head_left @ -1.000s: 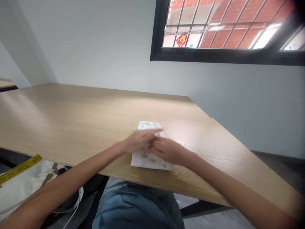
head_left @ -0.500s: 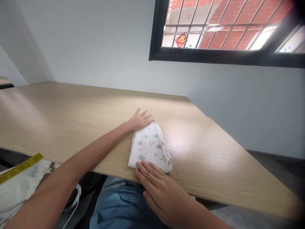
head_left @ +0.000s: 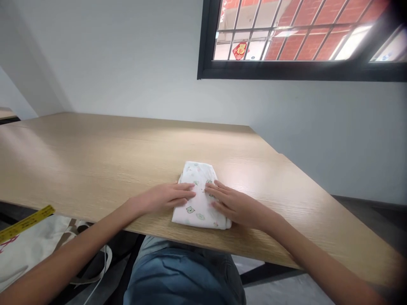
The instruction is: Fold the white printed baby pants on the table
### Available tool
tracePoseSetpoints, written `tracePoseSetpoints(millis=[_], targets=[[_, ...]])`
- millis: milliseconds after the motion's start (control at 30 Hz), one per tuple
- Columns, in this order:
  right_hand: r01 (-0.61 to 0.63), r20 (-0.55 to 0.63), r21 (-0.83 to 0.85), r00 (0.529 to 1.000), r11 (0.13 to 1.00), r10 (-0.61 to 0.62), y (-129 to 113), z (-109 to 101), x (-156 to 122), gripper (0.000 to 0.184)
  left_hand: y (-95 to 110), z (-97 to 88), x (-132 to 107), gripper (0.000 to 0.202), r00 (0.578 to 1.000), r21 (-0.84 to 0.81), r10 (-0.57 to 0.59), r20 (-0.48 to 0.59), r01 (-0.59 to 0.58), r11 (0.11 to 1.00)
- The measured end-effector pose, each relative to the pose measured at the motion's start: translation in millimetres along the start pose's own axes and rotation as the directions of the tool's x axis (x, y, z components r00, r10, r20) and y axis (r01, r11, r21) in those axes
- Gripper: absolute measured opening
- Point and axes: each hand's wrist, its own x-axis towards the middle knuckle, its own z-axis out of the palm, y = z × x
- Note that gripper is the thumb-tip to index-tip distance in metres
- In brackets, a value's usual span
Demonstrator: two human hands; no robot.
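A small folded white cloth (head_left: 199,173) printed with little animal figures lies near the front edge of a light wooden table (head_left: 95,156). My left hand (head_left: 165,197) lies flat on the cloth's left side, fingers stretched out toward the middle. From the right, my right hand (head_left: 233,205) rests flat on the cloth with fingers extended. The fingertips of both hands nearly meet at the middle of the cloth. Neither hand grips anything.
A white wall runs behind the table, with a dark-framed barred window (head_left: 299,38) at the upper right. A white tote bag (head_left: 28,243) with a yellow strip sits on the floor at the lower left. My blue-jeaned legs (head_left: 184,275) are under the table edge.
Half a second ago my left hand lay at the cloth's far end and my right at its near end; now both rest flat on its middle. The cloth looks flatter and squarer.
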Motion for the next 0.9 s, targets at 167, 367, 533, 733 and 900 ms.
tracePoseSetpoints(millis=[167,367,533,733,900], targets=[[-0.033,0.093,0.047,0.995,0.998,0.028,-15,18,-29,0.098,13,15.4,-36,0.088,0.997,-0.038,-0.006,0.071,0.009,0.999],[0.061,-0.113,0.008,0.992,0.998,-0.06,-34,45,-69,0.07,41,34.1,-61,0.049,0.993,-0.056,0.064,-0.101,-0.07,0.996],[-0.091,-0.285,0.253,0.945,0.963,0.164,-49,39,-66,0.034,50,36.3,-53,0.024,0.952,-0.375,-0.141,-0.271,0.03,0.927],[-0.397,-0.267,0.543,0.754,0.74,0.6,-53,26,-21,0.036,51,44.3,-11,0.039,0.703,-0.657,-0.636,-0.318,0.321,0.683],[-0.559,-0.248,0.486,0.649,0.672,0.719,-43,31,-3,0.034,47,50.2,9,0.035,0.513,-0.544,-0.751,-0.415,0.521,0.657]])
